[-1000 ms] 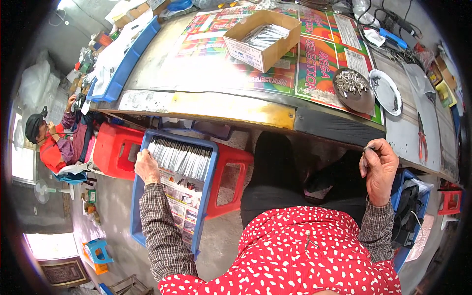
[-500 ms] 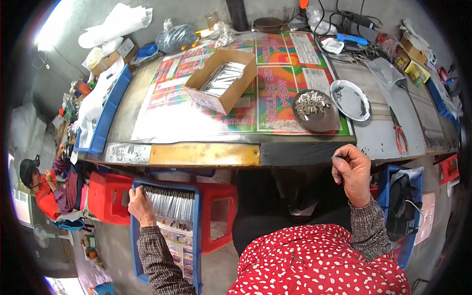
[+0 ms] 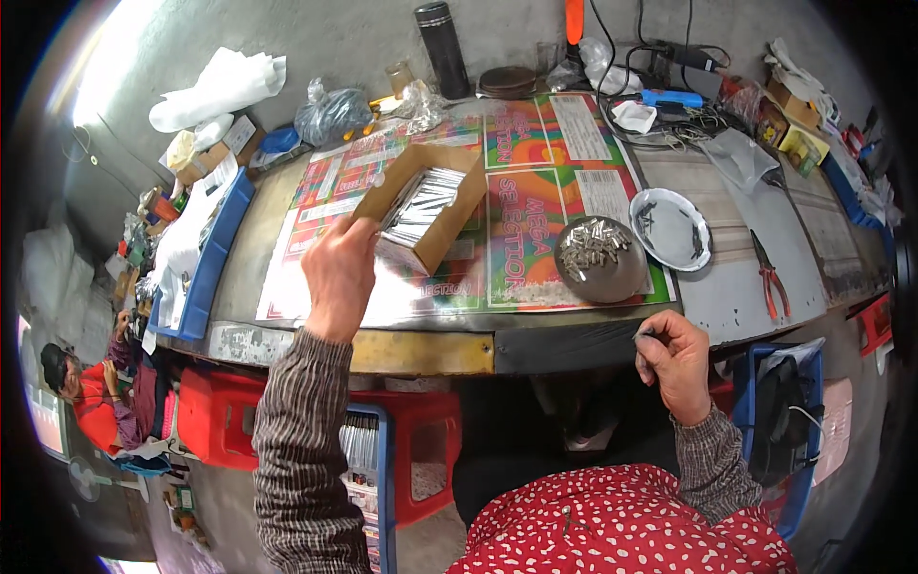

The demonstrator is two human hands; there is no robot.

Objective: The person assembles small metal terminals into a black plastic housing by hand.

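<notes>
My left hand [image 3: 342, 273] reaches over the table to the near left corner of an open cardboard box [image 3: 461, 212]. Its fingers are bent and closed at that corner; the fingertips are hidden, so whatever they grip does not show. Inside the box lie many slim silvery rods [image 3: 421, 206]. Just off the table's front edge, my right hand [image 3: 675, 368] pinches a small dark piece between thumb and fingers. Nearest to it on the table are a round dark dish [image 3: 612, 287] heaped with short silvery metal pieces and a white dish [image 3: 703, 244] with small dark bits.
Red-handled pliers [image 3: 771, 287] lie right of the dishes. Below the table's left side, a blue crate [image 3: 384, 450] with rods stands beside red stools [image 3: 421, 421]. A blue tray [image 3: 210, 253] lines the left edge. Cables [image 3: 669, 134] clutter the back right. Another person [image 3: 96, 402] sits far left.
My left hand has left the blue crate and moved up and right to the cardboard box. The right hand stays pinched in front of the table. The view has tilted upward.
</notes>
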